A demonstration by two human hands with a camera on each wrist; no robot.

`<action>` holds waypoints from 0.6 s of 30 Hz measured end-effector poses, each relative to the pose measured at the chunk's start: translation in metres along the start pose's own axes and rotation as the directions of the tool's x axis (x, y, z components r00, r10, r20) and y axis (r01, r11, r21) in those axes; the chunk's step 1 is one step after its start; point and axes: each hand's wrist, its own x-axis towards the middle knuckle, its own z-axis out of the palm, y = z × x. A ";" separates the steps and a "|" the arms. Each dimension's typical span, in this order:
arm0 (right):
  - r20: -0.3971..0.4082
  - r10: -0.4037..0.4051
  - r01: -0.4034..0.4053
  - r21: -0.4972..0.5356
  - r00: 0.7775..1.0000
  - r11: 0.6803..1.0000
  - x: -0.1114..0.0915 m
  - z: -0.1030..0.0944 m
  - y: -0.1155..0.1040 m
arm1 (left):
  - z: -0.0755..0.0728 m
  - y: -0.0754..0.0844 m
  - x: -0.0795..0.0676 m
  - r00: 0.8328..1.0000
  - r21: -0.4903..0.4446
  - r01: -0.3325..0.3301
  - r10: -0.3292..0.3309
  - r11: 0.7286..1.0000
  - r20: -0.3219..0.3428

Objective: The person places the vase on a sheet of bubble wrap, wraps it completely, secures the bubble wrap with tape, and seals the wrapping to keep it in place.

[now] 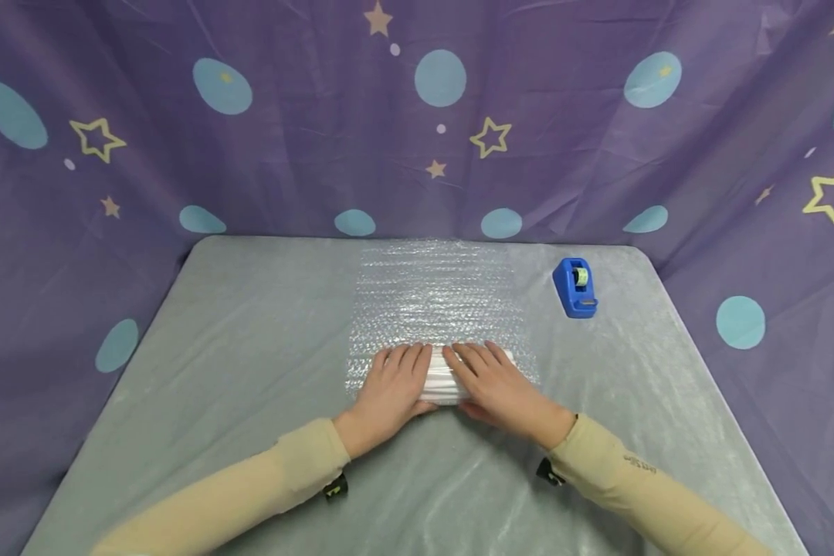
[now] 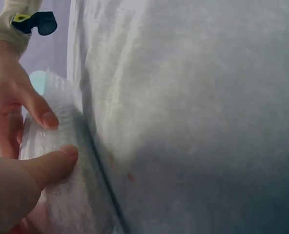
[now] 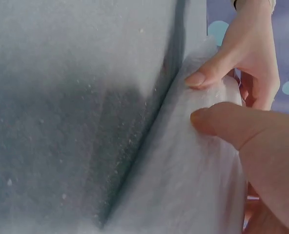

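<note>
A white bundle (image 1: 445,380) lies across the near end of a clear bubble wrap sheet (image 1: 434,293), which stretches away flat behind it. My left hand (image 1: 391,388) grips the left part of the bundle, fingers over its top and thumb along the near side. On the right part, my right hand (image 1: 499,388) holds it the same way. In the left wrist view, bubble wrap (image 2: 69,195) covers the bundle's near face, and both thumbs press on it. The right wrist view also has both thumbs on the wrapped face (image 3: 178,161). What is inside the bundle is hidden.
A blue tape dispenser (image 1: 575,289) with a roll of tape stands at the back right of the table, beyond the sheet. Grey cloth (image 1: 264,332) covers the table. Purple curtains (image 1: 556,154) with stars and dots rise at the back and both sides.
</note>
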 end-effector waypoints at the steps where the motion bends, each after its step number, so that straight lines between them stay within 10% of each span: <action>1: -0.001 -0.003 0.003 0.005 1.000 1.000 0.000 0.000 0.001 | -0.001 -0.001 0.000 1.000 -0.016 -0.002 0.002 1.000 0.005; 18: -0.078 0.156 -0.171 -0.242 0.985 0.955 -0.015 0.007 -0.047 | -0.014 -0.012 0.010 0.987 -0.290 0.050 -0.004 0.956 0.160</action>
